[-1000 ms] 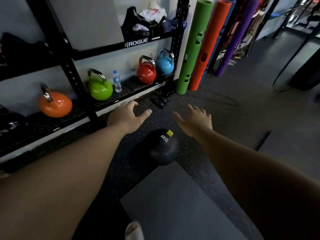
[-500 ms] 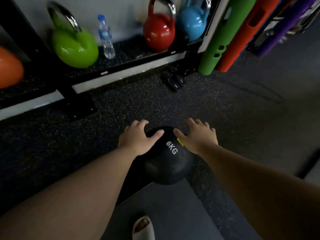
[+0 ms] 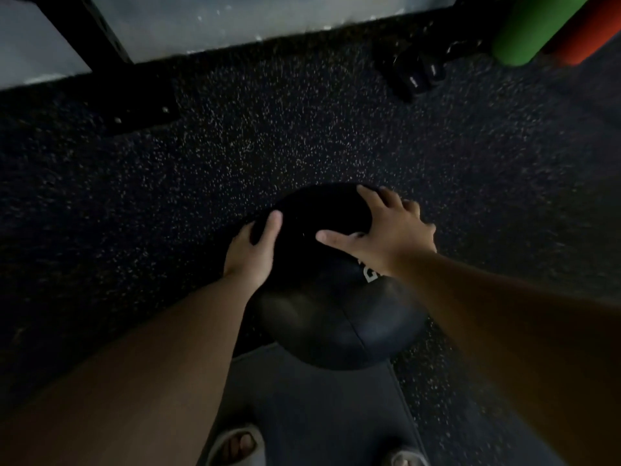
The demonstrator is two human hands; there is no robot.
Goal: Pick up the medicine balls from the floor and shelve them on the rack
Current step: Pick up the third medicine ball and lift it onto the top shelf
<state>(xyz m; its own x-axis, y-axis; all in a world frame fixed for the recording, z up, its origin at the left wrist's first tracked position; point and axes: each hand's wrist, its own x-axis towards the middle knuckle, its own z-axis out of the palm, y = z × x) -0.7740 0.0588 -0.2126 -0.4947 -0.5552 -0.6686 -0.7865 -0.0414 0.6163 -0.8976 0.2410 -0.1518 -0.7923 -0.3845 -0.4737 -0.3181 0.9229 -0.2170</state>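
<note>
Hands are cupping the ball [image 3: 336, 314], which is sitting on the floor [image 3: 201, 146] at the mat's [image 3: 302, 415] far edge: left hand [image 3: 250, 252] on its side, right hand [image 3: 386, 233] spread on top. Neither is reaching underneath, so it's risking slipping onto the toes [image 3: 235, 443].

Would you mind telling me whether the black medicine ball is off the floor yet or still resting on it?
Cannot tell. The black medicine ball has the left hand and right hand pressed on its sides, but its underside is hidden.
</note>
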